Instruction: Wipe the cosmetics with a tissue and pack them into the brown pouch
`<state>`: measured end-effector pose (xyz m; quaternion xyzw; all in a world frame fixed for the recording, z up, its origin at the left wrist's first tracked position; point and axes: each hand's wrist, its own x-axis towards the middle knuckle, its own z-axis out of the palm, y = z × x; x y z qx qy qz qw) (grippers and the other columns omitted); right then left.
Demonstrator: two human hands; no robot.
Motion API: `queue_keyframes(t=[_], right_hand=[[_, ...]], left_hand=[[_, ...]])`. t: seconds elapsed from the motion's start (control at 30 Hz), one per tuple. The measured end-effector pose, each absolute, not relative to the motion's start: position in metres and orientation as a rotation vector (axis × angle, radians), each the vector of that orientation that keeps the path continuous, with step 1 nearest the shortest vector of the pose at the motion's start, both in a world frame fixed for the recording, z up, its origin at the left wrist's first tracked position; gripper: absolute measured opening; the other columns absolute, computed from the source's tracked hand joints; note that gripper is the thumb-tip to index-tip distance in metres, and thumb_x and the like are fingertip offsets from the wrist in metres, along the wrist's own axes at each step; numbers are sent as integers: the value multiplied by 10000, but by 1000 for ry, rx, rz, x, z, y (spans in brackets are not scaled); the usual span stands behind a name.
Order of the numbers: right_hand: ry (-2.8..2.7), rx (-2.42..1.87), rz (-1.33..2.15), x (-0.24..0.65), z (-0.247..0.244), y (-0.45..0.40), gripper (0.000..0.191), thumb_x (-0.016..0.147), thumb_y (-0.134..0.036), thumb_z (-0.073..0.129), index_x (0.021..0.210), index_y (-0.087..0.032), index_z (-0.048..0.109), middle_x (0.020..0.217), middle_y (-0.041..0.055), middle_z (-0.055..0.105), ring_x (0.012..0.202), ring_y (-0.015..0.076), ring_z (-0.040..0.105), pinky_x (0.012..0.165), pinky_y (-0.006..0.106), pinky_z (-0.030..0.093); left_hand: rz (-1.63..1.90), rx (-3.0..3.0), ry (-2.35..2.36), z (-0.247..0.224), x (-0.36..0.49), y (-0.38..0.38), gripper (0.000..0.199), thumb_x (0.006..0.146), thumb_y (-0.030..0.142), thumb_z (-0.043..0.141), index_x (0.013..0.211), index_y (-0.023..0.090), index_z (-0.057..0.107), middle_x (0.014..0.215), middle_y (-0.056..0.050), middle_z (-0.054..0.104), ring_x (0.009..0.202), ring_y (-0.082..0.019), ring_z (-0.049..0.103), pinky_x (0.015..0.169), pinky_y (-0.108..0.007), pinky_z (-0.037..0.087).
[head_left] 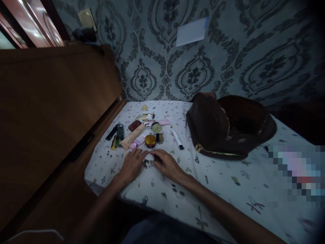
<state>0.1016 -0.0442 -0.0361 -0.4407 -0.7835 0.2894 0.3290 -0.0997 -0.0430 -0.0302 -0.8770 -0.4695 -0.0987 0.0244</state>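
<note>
Both hands (146,162) (grip pinching a white item (149,158)) work over the patterned sheet (162,196) beside wallpaper (167,67).

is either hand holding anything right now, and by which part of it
Both bare hands, left hand and right hand, close on a small crumpled white item by its sides; its material cannot be told.

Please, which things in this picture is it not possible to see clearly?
All in the head view:
- Small white item: its full shape is hidden by the fingers of the left hand and right hand.
- Inside of the brown bag: too dark.
- Print on the peach tube: too small and blurred.
- Patch at the right edge: pixelated, its content unreadable.
- Wooden panel: cut off by the left edge.
</note>
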Motion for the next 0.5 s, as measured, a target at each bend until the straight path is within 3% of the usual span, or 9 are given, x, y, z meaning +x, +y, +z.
queue_keyframes(t=[0.3, 0.4, 0.5], right_hand=[[-1776, -1211, 750, 111, -53, -40, 378, 730, -118, 519, 1065, -173, 685, 948, 67, 675, 819, 195, 609, 781, 340, 495], [-1729, -1161, 723, 116, -49, -41, 382, 717, -124, 502, 1044, -178, 693, 974, 71, 685, 854, 201, 624, 760, 324, 497], [-1675, -1078, 715, 124, -42, -42, 311, 778, -189, 514, 1032, -181, 694, 1012, 81, 696, 952, 218, 639, 833, 335, 498]], left_hand=[[-310, -2795, -1376, -26, -77, -42, 477, 893, 38, 446, 1332, 223, 484, 1138, -75, 610, 1043, -240, 558, 868, -390, 505], [-283, -2846, -1302, -25, -66, -41, 428, 923, 72, 431, 1328, 204, 472, 1155, -83, 609, 1043, -249, 553, 849, -392, 507], [-270, -2894, -1208, -25, -54, -39, 373, 944, 99, 426, 1303, 184, 479, 1169, -95, 604, 1060, -257, 547, 845, -394, 504]])
